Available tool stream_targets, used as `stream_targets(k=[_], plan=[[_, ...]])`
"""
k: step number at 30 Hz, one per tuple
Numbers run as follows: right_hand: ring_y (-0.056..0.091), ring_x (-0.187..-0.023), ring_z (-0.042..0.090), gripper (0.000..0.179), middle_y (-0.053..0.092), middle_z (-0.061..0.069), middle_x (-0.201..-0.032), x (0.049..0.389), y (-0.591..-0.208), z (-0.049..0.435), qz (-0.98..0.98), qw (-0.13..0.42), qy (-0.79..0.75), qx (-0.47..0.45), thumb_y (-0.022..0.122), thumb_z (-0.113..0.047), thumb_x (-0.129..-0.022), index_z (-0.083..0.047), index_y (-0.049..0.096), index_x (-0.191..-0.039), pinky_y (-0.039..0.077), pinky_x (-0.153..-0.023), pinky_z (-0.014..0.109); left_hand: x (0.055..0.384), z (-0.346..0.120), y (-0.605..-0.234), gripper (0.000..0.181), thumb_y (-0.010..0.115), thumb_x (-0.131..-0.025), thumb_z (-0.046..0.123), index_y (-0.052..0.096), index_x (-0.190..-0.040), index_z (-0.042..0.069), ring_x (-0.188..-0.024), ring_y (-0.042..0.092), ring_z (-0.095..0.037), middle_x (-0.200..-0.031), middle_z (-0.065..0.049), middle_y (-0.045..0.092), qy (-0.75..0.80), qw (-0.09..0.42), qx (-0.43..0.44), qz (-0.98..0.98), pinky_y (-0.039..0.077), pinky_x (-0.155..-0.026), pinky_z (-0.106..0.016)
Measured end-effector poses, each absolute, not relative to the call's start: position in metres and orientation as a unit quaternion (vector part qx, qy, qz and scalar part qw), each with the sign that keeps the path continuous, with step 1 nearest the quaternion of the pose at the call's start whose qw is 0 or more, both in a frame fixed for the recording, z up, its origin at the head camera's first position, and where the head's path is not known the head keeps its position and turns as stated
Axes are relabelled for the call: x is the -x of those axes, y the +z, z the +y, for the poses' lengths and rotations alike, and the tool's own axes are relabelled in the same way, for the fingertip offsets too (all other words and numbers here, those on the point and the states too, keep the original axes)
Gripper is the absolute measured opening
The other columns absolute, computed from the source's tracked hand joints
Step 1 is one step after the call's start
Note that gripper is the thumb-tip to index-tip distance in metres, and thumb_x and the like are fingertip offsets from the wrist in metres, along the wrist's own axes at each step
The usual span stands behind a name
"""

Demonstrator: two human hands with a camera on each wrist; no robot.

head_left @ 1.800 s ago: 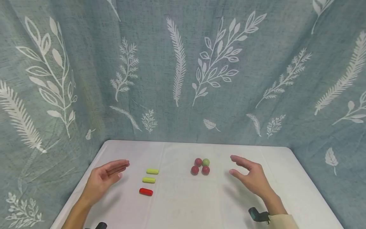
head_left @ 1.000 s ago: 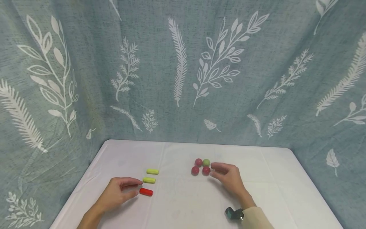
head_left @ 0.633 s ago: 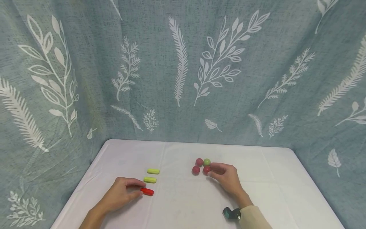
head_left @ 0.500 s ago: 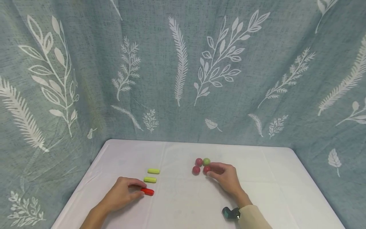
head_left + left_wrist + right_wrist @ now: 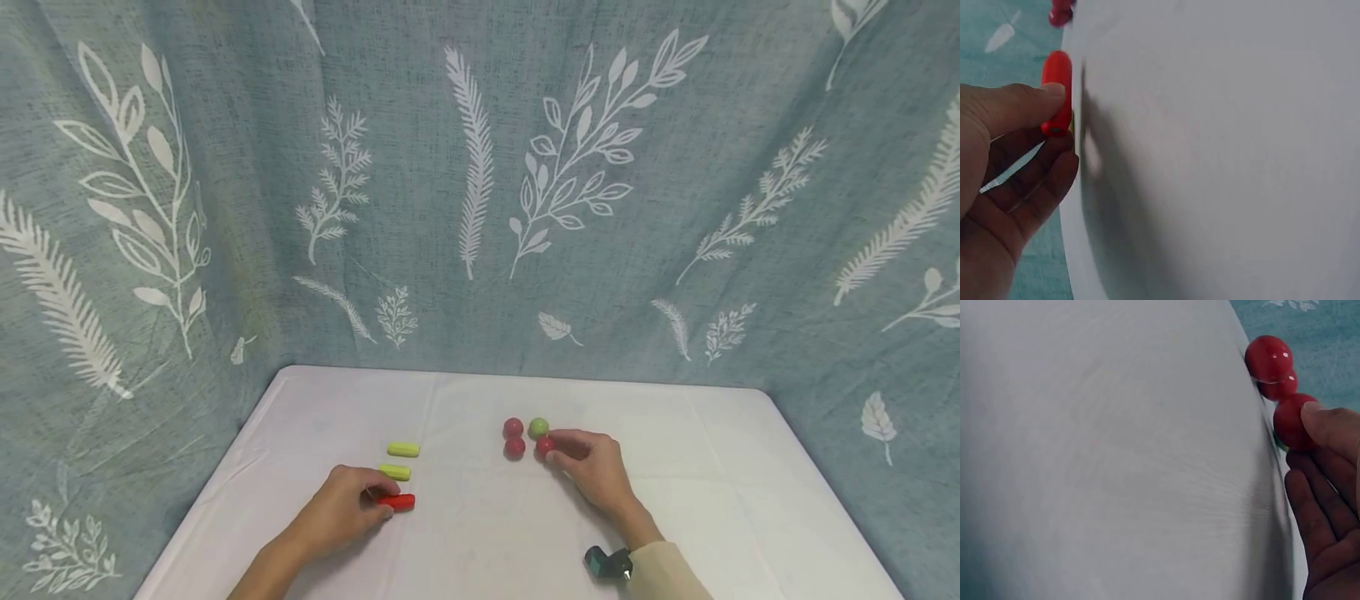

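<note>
My left hand (image 5: 330,517) pinches a short red rod with rounded ends (image 5: 397,502) between thumb and fingers. In the left wrist view the thumb lies across this red rod (image 5: 1057,94), and one end shows a small dark spot. Just beyond it are two yellow-green rods (image 5: 395,472), the nearer one partly behind my fingers. My right hand (image 5: 600,471) holds a red ball (image 5: 545,448) between thumb and fingers; the right wrist view shows the thumb on this red ball (image 5: 1294,422). Beside it lie a green ball (image 5: 538,428) and two more red balls (image 5: 513,448).
A white-covered table (image 5: 480,533) bears everything. Behind and at both sides hangs a blue-green curtain (image 5: 420,208) with white leaf prints. A small dark wrist device (image 5: 606,563) sits by the right sleeve.
Both hands have come inward from the sides. The left now pinches the red rod, shifted slightly right. The right has taken hold of the near-right red ball; the far red ball has moved slightly left.
</note>
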State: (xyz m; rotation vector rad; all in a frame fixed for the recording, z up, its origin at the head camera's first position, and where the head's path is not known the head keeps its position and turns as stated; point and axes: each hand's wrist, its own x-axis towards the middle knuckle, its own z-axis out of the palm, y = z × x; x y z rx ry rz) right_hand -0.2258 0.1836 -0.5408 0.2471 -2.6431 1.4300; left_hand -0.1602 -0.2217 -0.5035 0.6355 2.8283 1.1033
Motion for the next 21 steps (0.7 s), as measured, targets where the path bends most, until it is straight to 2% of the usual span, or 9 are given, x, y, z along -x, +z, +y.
stream_targets(k=[6,13,21], plan=[[0.077,-0.12,0.02,0.033,0.083,-0.006,-0.12,0.217,-0.533,0.184,-0.875,0.035,0.474,-0.087,0.088,-0.011,-0.09,-0.022,0.083,-0.121,0.059,-0.107,0.043,0.15,-0.198,-0.498,0.032,0.087,-0.088,-0.002,0.08,-0.119,0.004,-0.093,0.071,-0.008,-0.111,-0.001,0.08,0.41,0.022,-0.181,0.894,0.062,-0.079,-0.023],[0.076,-0.122,0.019,0.031,0.083,-0.013,-0.114,0.211,-0.532,0.181,-0.886,0.016,0.449,-0.114,0.089,-0.011,-0.09,-0.025,0.084,-0.118,0.057,-0.11,0.047,0.143,-0.162,-0.499,0.024,0.082,-0.092,0.001,0.08,-0.115,0.01,-0.092,0.069,-0.008,-0.107,0.001,0.077,0.478,0.049,-0.133,0.867,0.061,-0.08,-0.022],[0.076,-0.124,0.021,0.032,0.083,-0.011,-0.117,0.21,-0.533,0.181,-0.887,0.014,0.446,-0.121,0.088,-0.01,-0.091,-0.023,0.084,-0.12,0.056,-0.111,0.05,0.144,-0.123,-0.503,0.021,0.084,-0.092,0.009,0.079,-0.111,0.002,-0.085,0.07,-0.015,-0.094,-0.001,0.077,0.532,0.091,-0.078,0.838,0.058,-0.074,-0.02]])
